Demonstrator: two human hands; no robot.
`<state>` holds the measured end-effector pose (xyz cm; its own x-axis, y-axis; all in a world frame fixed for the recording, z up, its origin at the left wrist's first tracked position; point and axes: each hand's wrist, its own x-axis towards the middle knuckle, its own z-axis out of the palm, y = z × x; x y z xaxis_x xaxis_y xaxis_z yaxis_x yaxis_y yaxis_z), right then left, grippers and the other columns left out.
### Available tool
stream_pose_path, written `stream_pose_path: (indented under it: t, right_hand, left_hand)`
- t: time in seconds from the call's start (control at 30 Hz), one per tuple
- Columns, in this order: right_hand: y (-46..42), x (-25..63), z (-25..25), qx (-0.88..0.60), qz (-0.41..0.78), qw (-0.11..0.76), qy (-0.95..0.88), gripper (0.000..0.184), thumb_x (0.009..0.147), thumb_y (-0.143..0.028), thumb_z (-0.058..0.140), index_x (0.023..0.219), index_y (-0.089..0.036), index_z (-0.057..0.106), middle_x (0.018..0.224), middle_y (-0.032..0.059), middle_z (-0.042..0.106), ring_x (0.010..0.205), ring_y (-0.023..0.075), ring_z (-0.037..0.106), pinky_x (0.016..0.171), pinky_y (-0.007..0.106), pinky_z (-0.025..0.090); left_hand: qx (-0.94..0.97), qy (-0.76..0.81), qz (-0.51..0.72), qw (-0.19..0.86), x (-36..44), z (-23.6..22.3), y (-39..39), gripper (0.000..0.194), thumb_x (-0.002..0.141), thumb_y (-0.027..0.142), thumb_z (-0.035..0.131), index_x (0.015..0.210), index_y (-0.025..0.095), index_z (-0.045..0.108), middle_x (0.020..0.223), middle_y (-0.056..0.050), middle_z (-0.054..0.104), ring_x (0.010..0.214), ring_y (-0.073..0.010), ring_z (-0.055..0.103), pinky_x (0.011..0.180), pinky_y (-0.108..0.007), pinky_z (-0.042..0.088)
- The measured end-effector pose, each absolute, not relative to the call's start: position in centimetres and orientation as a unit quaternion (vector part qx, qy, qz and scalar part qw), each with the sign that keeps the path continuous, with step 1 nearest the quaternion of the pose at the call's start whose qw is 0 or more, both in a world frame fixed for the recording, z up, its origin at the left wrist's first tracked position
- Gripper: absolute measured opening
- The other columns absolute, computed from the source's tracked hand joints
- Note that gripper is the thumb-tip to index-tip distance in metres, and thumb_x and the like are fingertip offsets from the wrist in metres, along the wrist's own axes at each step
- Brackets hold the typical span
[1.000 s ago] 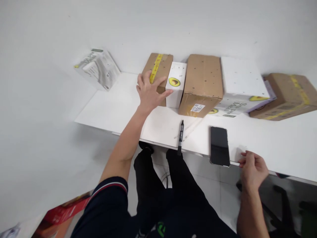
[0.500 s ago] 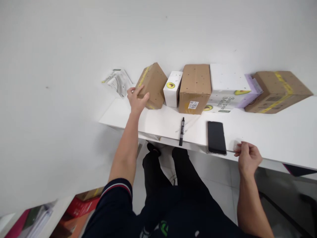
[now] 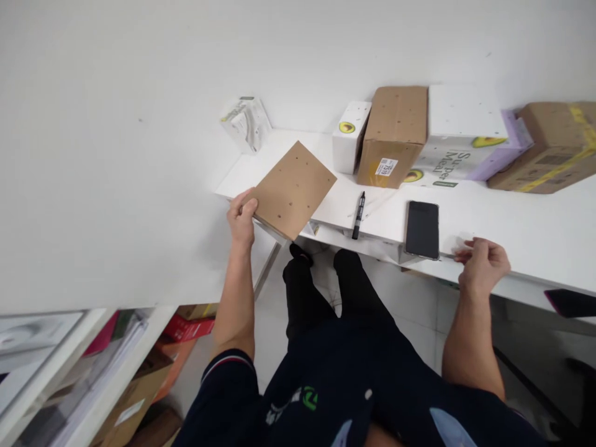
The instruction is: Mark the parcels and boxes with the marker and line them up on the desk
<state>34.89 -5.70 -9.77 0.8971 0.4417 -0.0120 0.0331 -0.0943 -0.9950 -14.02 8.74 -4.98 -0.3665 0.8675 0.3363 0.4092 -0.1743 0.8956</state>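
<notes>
My left hand (image 3: 241, 218) is closed on the near left corner of a brown cardboard box (image 3: 294, 189). The box is tilted, its broad speckled face turned up, and it overlaps the front edge of the white table (image 3: 326, 211). At the table's front edge to the right rests my right hand (image 3: 485, 264), fingers loosely bent and slightly apart, with no object visible in it. A black phone (image 3: 422, 230) lies just left of that hand. Between the two hands is a black marker (image 3: 359, 215), its lower end over the table edge.
Along the wall stand a small white avocado-print box (image 3: 350, 146), a taped brown carton (image 3: 395, 124), a white "Super Meal" box (image 3: 465, 118) and another brown carton (image 3: 552, 149). A crumpled white package (image 3: 246, 124) leans at the left. Shelving with folders and boxes (image 3: 135, 397) is at lower left.
The brown box at my left hand has come away from the wall toward the table's front edge and tilted over. My right hand stays by the phone. The view has shifted.
</notes>
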Motion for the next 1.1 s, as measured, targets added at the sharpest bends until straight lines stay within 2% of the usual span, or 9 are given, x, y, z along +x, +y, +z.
stream_pose_path:
  t: [0.13, 0.23, 0.37, 0.43, 0.63, 0.77, 0.87, 0.97, 1.1]
  right_hand:
    - [-5.8, 32.6, -8.2, -0.703, 0.109, 0.677, -0.190, 0.010, 0.084, -0.027, 0.054, 0.090, -0.020, 0.055, 0.082, -0.0024, 0.062, 0.049, 0.0064, 0.057, 0.045, 0.021, 0.044]
    - [-5.9, 29.2, -7.9, -0.685, 0.126, 0.663, -0.276, 0.021, 0.085, -0.040, 0.057, 0.090, -0.020, 0.058, 0.079, -0.0015, 0.063, 0.049, 0.0079, 0.057, 0.045, 0.022, 0.045]
    - [-5.5, 23.6, -9.0, -0.657, 0.234, 0.520, -0.493, 0.030, 0.087, -0.047, 0.060, 0.095, -0.019, 0.066, 0.085, 0.0027, 0.067, 0.060, 0.0128, 0.063, 0.056, 0.028, 0.053]
    - [-5.1, 20.9, -9.7, -0.629, 0.254, 0.464, -0.570, 0.030, 0.091, -0.045, 0.057, 0.099, -0.019, 0.068, 0.092, 0.0060, 0.070, 0.066, 0.0142, 0.065, 0.062, 0.031, 0.055]
    - [-3.2, 15.2, -10.8, -0.566, 0.317, 0.444, -0.617, 0.047, 0.092, -0.041, 0.054, 0.132, -0.017, 0.059, 0.117, 0.0156, 0.068, 0.066, 0.0143, 0.063, 0.067, 0.035, 0.059]
    - [-1.9, 13.6, -11.4, -0.560, 0.357, 0.430, -0.612, 0.061, 0.091, -0.042, 0.057, 0.146, -0.017, 0.051, 0.133, 0.0215, 0.064, 0.073, 0.0172, 0.066, 0.079, 0.042, 0.061]
    - [-1.0, 12.6, -12.2, -0.543, 0.439, 0.409, -0.588, 0.074, 0.090, -0.043, 0.061, 0.156, -0.022, 0.038, 0.138, 0.0205, 0.064, 0.071, 0.0173, 0.068, 0.081, 0.044, 0.062]
    - [-0.3, 11.7, -12.9, -0.511, 0.523, 0.420, -0.538, 0.087, 0.088, -0.044, 0.063, 0.163, -0.026, 0.023, 0.141, 0.0180, 0.062, 0.075, 0.0176, 0.071, 0.078, 0.042, 0.062]
    - [-0.7, 11.4, -12.4, -0.489, 0.526, 0.458, -0.524, 0.086, 0.087, -0.044, 0.065, 0.162, -0.027, 0.026, 0.138, 0.0155, 0.061, 0.077, 0.0163, 0.069, 0.077, 0.039, 0.062]
  left_hand:
    - [0.389, 0.607, 0.604, 0.341, -12.3, -5.2, 8.1, 0.062, 0.068, 0.068, 0.073, 0.108, 0.022, 0.072, 0.102, -0.007, 0.069, 0.094, -0.0242, 0.067, 0.076, -0.038, 0.061]
    - [0.288, 0.605, 0.607, 0.427, -10.6, -5.8, 7.2, 0.062, 0.068, 0.071, 0.074, 0.107, 0.022, 0.070, 0.112, -0.009, 0.068, 0.100, -0.0265, 0.067, 0.078, -0.040, 0.061]
    - [0.216, 0.577, 0.609, 0.499, -8.3, -7.2, 5.6, 0.064, 0.072, 0.073, 0.072, 0.115, 0.026, 0.068, 0.129, -0.010, 0.064, 0.117, -0.0304, 0.063, 0.086, -0.041, 0.060]
    - [0.217, 0.561, 0.623, 0.499, -7.4, -7.7, 5.1, 0.067, 0.072, 0.075, 0.072, 0.118, 0.026, 0.067, 0.134, -0.011, 0.063, 0.122, -0.0311, 0.061, 0.089, -0.041, 0.059]
    - [0.231, 0.559, 0.625, 0.493, -6.4, -8.8, 3.8, 0.073, 0.081, 0.080, 0.058, 0.130, 0.027, 0.062, 0.147, -0.010, 0.057, 0.127, -0.0310, 0.060, 0.097, -0.046, 0.055]
    - [0.269, 0.605, 0.637, 0.394, -6.6, -10.3, 2.0, 0.065, 0.090, 0.073, 0.049, 0.141, 0.032, 0.056, 0.155, -0.008, 0.050, 0.141, -0.0280, 0.050, 0.113, -0.048, 0.045]
    - [0.374, 0.583, 0.657, 0.297, -6.7, -11.1, 1.1, 0.070, 0.089, 0.069, 0.056, 0.149, 0.033, 0.047, 0.161, -0.008, 0.043, 0.147, -0.0258, 0.043, 0.121, -0.044, 0.036]
    - [0.467, 0.562, 0.638, 0.242, -6.7, -11.2, 1.3, 0.067, 0.089, 0.067, 0.057, 0.146, 0.032, 0.052, 0.161, -0.007, 0.043, 0.151, -0.0261, 0.038, 0.126, -0.044, 0.028]
    - [0.497, 0.549, 0.619, 0.260, -6.8, -10.6, 1.8, 0.059, 0.089, 0.063, 0.060, 0.137, 0.028, 0.060, 0.151, -0.009, 0.053, 0.148, -0.0261, 0.042, 0.125, -0.046, 0.031]
